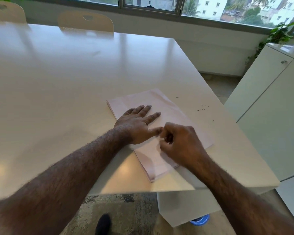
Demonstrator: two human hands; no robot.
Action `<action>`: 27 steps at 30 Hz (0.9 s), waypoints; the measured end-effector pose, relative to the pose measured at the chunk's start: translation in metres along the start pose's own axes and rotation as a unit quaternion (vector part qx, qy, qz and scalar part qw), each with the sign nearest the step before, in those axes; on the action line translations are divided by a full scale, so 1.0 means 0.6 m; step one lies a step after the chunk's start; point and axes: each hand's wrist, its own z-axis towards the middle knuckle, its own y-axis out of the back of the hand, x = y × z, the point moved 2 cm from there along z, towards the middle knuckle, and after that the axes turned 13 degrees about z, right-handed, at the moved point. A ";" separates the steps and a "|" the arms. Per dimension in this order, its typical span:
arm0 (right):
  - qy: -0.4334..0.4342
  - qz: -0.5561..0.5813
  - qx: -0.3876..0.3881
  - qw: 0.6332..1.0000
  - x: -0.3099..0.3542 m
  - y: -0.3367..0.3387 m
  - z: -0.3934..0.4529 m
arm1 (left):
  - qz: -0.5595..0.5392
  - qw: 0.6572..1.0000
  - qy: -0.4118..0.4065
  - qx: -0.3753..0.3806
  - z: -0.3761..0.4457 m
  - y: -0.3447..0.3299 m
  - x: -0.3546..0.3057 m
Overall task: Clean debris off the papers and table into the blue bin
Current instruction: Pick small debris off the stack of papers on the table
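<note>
A stack of pale pink papers (pixel 166 109) lies on the white table (pixel 61 85) near its right front corner. My left hand (pixel 136 123) rests flat on the stack with fingers spread. My right hand (pixel 178 143) hovers over the nearer half of the stack, fingers curled with fingertips pinched together; whether it holds a speck I cannot tell. Small dark debris specks (pixel 202 108) are scattered on the bare table right of the papers. A sliver of the blue bin (pixel 201 220) shows on the floor under the table corner, mostly hidden by the table leg.
Two beige chairs (pixel 86 21) stand at the table's far side. A white cabinet (pixel 268 106) stands close to the table's right edge, with a plant (pixel 278 33) behind it. A dark shoe (pixel 103 223) is on the patterned floor below.
</note>
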 end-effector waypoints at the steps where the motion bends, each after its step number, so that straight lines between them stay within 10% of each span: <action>1: 0.014 0.006 0.036 0.999 0.005 -0.008 0.000 | 0.002 1.000 0.003 0.002 -0.001 -0.001 0.002; 10: 0.025 0.042 0.098 0.994 0.011 -0.022 0.003 | -0.001 1.000 0.003 0.007 -0.001 -0.003 0.004; 14: 0.030 -0.003 -0.003 1.000 0.005 -0.018 0.011 | -0.003 1.000 0.002 0.004 -0.003 -0.001 0.005; 17: 0.028 0.034 0.084 0.995 0.016 -0.030 0.002 | 0.008 1.000 0.003 0.008 -0.002 -0.002 0.006; 20: 0.006 -0.013 -0.042 0.999 -0.002 -0.014 0.016 | -0.004 1.000 0.003 0.003 -0.001 -0.002 0.004; 24: 0.023 0.015 0.087 0.996 0.020 -0.030 -0.009 | -0.005 1.000 0.007 0.006 -0.002 -0.003 0.005; 27: -0.038 -0.012 -0.037 0.999 -0.015 0.014 0.007 | -0.003 1.000 0.006 0.004 0.001 -0.002 0.003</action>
